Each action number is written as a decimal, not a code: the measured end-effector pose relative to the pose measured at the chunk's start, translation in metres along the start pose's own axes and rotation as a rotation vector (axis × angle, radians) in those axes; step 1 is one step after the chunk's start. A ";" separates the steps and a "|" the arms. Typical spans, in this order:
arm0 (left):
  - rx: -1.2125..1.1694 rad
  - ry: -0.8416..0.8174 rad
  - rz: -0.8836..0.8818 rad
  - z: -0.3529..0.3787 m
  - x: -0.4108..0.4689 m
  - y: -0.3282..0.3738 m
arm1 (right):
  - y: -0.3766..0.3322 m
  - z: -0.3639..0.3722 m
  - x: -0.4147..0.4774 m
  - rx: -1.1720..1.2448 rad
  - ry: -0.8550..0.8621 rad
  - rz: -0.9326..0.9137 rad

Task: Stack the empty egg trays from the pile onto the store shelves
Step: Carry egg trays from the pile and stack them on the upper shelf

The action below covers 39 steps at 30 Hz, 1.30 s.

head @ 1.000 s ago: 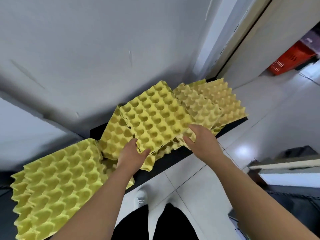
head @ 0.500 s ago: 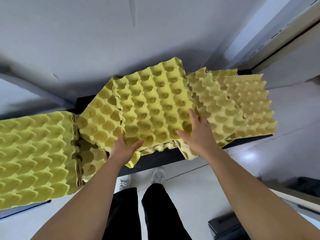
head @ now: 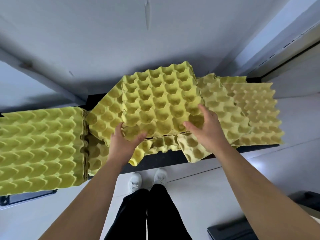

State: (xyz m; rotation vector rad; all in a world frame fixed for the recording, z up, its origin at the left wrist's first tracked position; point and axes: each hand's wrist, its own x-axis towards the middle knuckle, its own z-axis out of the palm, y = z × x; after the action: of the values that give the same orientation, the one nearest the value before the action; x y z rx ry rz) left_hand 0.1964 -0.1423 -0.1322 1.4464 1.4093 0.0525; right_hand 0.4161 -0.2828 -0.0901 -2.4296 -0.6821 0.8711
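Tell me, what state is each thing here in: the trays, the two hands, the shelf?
top egg tray: empty, cups up, lying skewed on other trays.
left hand: grips the top egg tray's near left corner.
right hand: fingers spread, laid over its near right corner.
left stack: nested, edges aligned.
right trays: loose, overlapping, askew.
shelf: black, bearing all the trays.

yellow egg trays (head: 161, 103), overlapping on shelf (head: 166, 160)
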 end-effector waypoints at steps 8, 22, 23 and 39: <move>-0.021 0.074 0.244 -0.079 -0.052 0.049 | -0.063 -0.032 -0.066 0.020 0.159 -0.112; -0.131 0.471 0.533 -0.205 -0.216 0.095 | -0.181 -0.092 -0.202 0.089 0.356 -0.492; -0.139 0.507 0.538 -0.212 -0.230 0.092 | -0.187 -0.094 -0.213 0.091 0.360 -0.534; -0.201 1.033 0.696 -0.384 -0.424 0.013 | -0.341 -0.061 -0.386 0.216 0.277 -1.090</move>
State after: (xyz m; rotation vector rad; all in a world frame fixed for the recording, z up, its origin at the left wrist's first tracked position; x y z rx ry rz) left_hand -0.1738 -0.2146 0.2977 1.7428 1.4989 1.5117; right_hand 0.0979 -0.2638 0.3183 -1.5428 -1.4671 0.1351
